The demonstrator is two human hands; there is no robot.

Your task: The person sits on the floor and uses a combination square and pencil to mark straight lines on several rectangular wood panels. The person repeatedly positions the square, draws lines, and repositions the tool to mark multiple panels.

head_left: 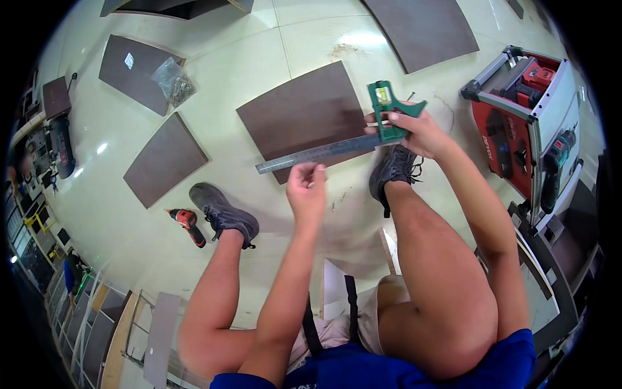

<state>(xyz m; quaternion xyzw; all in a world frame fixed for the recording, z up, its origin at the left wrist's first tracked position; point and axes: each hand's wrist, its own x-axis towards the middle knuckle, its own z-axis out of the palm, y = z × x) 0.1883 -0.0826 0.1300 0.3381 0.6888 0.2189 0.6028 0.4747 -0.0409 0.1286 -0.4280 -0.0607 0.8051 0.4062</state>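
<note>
My right hand is closed around the green head of a combination square, which has a small level vial in it. Its steel rule reaches left over a dark brown board on the floor. Just below the rule's middle is my left hand, its fingers curled in toward the thumb. Whatever those fingertips may hold is too small or hidden to make out. The board lies in front of my shoes, and the rule slants across its near part.
A red-orange cordless screwdriver lies by my left shoe. Farther left are two brown panels, with a plastic bag of hardware on one. Another large panel is at the back. To my right stands a toolbox with red tools.
</note>
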